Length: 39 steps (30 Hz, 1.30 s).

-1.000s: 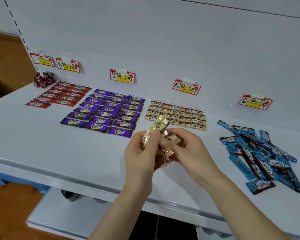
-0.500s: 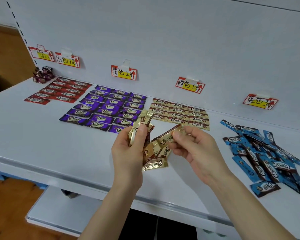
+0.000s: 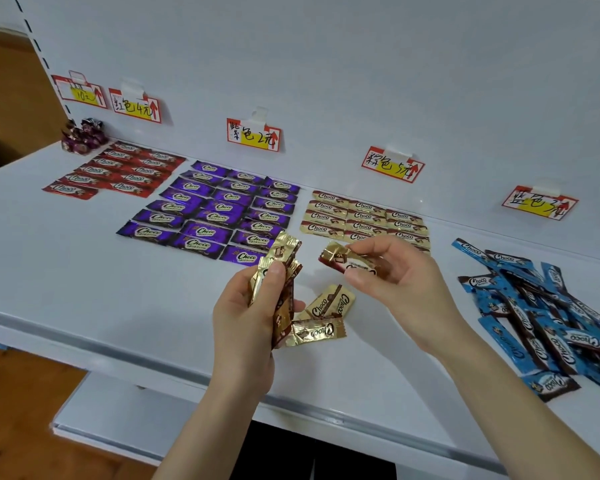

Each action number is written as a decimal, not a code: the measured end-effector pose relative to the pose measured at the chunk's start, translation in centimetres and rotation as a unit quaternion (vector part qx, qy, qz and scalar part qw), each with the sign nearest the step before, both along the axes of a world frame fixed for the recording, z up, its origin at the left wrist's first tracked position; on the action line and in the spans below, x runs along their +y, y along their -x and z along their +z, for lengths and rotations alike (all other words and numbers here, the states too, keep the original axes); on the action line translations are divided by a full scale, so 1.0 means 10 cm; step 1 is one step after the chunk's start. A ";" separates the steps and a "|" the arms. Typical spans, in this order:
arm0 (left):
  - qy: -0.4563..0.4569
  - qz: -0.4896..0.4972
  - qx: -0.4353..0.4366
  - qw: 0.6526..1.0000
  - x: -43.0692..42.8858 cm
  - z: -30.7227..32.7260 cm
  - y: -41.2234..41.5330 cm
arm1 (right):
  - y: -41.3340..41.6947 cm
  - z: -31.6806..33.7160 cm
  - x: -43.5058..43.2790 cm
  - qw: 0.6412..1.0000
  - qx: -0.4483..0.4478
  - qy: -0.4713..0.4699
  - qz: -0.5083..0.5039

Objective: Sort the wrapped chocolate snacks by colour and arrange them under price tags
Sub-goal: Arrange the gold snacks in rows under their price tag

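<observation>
Smooth white shelf (image 3: 84, 289) with a flat back panel. A fanned bundle of crinkled gold foil snacks (image 3: 278, 258) is gripped by the left hand (image 3: 246, 323), its fingers curled behind and the thumb pressed on the front. At 3 o'clock of the bundle, a single flat gold snack (image 3: 347, 263) is pinched by the right hand (image 3: 402, 282), with the thumb beneath it. Tidy gold rows (image 3: 361, 216) lie at 12 o'clock.
</observation>
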<state>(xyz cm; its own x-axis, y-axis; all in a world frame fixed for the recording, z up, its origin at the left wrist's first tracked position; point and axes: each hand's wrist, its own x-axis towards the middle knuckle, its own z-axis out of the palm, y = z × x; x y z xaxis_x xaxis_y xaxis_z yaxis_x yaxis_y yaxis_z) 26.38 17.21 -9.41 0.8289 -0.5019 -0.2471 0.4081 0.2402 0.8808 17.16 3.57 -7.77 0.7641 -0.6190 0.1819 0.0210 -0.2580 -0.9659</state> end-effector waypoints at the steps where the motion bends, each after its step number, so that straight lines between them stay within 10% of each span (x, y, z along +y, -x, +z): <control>1: -0.001 0.000 0.000 1.000 0.01 -0.01 -0.01 | -0.04 -0.01 -0.03 1.000 0.012 0.014 -0.007; 16: -0.035 0.011 -0.031 0.999 0.09 -0.08 -0.13 | -0.62 -0.21 -0.40 0.900 0.275 0.339 0.004; 21: -0.031 0.008 -0.030 0.999 0.09 -0.09 -0.13 | -0.66 -0.04 -0.52 0.988 0.123 0.018 -0.093; 25: -0.032 0.010 -0.030 0.999 0.09 -0.09 -0.14 | -0.65 -0.15 -0.48 0.982 0.087 -0.131 -0.104; 30: -0.031 0.011 -0.035 0.999 0.09 -0.11 -0.13 | -0.48 -0.39 -0.44 0.945 0.199 0.219 -0.136; 39: -0.025 0.012 -0.041 0.999 0.09 -0.12 -0.13 | -0.29 -0.34 -0.36 0.888 0.244 0.382 -0.075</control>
<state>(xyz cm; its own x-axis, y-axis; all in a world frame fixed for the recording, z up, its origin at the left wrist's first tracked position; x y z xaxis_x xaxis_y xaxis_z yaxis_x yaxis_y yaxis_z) 27.67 18.12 -10.58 0.8594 -0.4698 -0.2019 0.3287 0.2051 0.9219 20.05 0.01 -11.22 0.7866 -0.5588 0.2627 -0.4422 -0.8067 -0.3920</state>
